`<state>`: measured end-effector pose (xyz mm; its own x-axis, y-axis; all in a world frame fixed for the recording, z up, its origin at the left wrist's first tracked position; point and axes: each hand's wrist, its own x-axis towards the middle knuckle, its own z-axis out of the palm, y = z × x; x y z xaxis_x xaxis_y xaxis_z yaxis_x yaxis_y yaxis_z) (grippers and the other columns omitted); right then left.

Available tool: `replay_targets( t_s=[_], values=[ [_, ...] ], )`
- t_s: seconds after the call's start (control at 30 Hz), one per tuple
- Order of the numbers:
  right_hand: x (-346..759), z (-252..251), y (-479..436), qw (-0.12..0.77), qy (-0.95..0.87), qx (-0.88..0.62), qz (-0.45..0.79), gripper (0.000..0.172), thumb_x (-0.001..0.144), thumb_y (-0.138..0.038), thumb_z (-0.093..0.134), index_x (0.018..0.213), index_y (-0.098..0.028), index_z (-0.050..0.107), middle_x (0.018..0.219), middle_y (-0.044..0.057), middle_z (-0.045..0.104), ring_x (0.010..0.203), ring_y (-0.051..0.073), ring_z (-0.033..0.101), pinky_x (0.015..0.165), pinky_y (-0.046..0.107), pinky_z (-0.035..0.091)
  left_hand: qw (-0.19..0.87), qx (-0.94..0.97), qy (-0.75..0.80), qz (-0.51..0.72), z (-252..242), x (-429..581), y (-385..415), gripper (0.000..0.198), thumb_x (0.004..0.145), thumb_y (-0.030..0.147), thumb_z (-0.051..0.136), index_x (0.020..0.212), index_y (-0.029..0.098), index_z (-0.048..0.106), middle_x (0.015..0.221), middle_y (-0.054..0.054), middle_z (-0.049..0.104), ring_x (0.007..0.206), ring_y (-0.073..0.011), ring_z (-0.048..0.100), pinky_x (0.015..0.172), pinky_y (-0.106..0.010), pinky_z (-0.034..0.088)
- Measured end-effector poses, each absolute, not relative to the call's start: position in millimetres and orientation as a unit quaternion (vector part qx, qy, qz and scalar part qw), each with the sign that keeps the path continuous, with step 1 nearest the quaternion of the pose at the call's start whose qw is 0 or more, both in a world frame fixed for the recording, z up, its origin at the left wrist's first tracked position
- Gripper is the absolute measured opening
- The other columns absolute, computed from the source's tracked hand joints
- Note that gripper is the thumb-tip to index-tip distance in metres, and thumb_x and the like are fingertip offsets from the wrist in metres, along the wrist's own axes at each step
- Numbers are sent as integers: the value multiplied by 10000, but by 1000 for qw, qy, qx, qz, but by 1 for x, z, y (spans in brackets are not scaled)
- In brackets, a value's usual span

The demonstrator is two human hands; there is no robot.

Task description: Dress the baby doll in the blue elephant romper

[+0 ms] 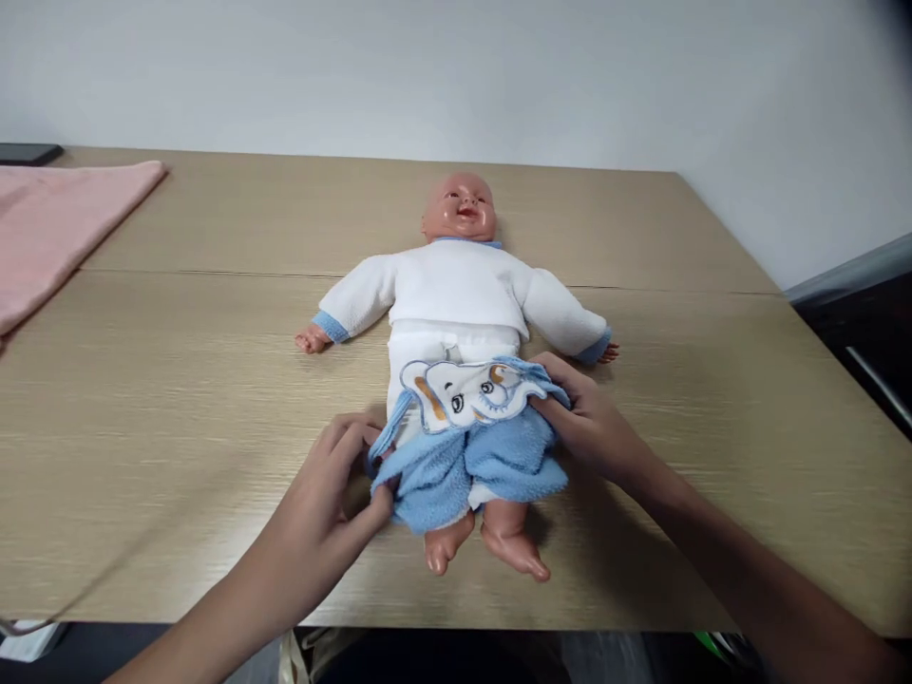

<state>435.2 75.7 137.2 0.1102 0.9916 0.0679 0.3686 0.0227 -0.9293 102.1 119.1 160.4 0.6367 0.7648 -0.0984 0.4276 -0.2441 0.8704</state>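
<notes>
A baby doll [460, 275] lies on its back in the middle of the wooden table [178, 380], wearing a white top with blue cuffs. Blue fleece pants [470, 456] with an elephant patch are bunched around its legs and hips, bare feet sticking out below. My left hand [334, 494] pinches the pants' left side at the waistband. My right hand [584, 418] grips the right side of the waistband beside the doll's hip.
A pink cloth [49, 237] lies at the table's far left, with a dark phone [28, 152] beyond it at the back corner. A thin cable [92, 579] trails over the near left edge. Dark furniture [862, 323] stands to the right.
</notes>
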Motion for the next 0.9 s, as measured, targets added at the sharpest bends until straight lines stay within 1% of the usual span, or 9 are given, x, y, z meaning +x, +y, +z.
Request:
replay_targets(
  t_s=[0.07,0.13,0.27,0.37,0.5,0.57,0.73,0.8,0.9],
  values=[
    [435,128,72,443,-541,-596,394,197,1036,-433,734,1021,-237,758,975,8,709,899,206,647,808,309,523,502,756,374,193,152,97,118,108,1094,244,590,1191,279,621,1498,-106,576,1391,-289,575,1200,-497,497],
    [432,119,69,460,-499,-581,449,255,1035,-501,749,1021,-247,738,953,3,709,854,198,638,764,302,517,547,731,354,203,143,96,120,107,1098,220,578,1180,275,618,1522,-109,573,1390,-278,595,1200,-476,515],
    [425,111,68,515,-420,-555,500,400,976,-614,824,947,-268,627,798,-49,598,648,151,496,596,264,437,590,705,326,221,135,105,136,96,1141,305,578,1062,258,602,1088,-52,665,1017,-219,665,935,-371,588],
    [425,112,71,539,-413,-549,488,410,936,-596,882,1122,-299,670,865,-48,693,681,155,558,592,248,449,583,702,317,257,138,114,155,151,1149,358,611,1041,253,627,960,-18,649,893,-190,628,839,-327,553],
    [432,110,77,536,-430,-563,459,355,916,-541,899,1127,-296,751,1107,5,811,985,216,729,817,306,575,647,664,287,242,145,120,177,153,1104,393,692,1198,275,718,1106,-54,725,1026,-229,682,944,-361,560],
    [433,109,79,541,-417,-569,458,339,922,-559,875,1105,-292,773,1184,21,824,1103,254,748,989,379,595,668,648,294,219,144,121,183,142,1091,383,675,1123,271,758,1100,-57,711,1066,-256,669,992,-394,549],
    [431,119,79,565,-406,-546,467,263,980,-526,778,1103,-296,813,1293,35,810,1250,305,711,1171,423,522,522,729,315,312,138,125,190,176,1053,342,662,1158,257,775,1363,-99,617,1381,-325,542,1248,-472,392],
    [430,126,80,565,-423,-549,448,221,995,-504,753,1068,-301,800,1222,28,802,1198,294,699,1117,398,528,486,740,330,329,137,130,194,137,1065,330,642,1124,241,729,1290,-85,636,1309,-297,570,1176,-428,427],
    [430,135,89,537,-467,-586,388,206,1019,-510,710,1007,-306,738,980,13,731,984,268,638,941,377,534,502,714,365,325,137,143,206,195,1100,340,553,942,240,608,909,0,568,908,-221,554,862,-341,461]
  ],
)
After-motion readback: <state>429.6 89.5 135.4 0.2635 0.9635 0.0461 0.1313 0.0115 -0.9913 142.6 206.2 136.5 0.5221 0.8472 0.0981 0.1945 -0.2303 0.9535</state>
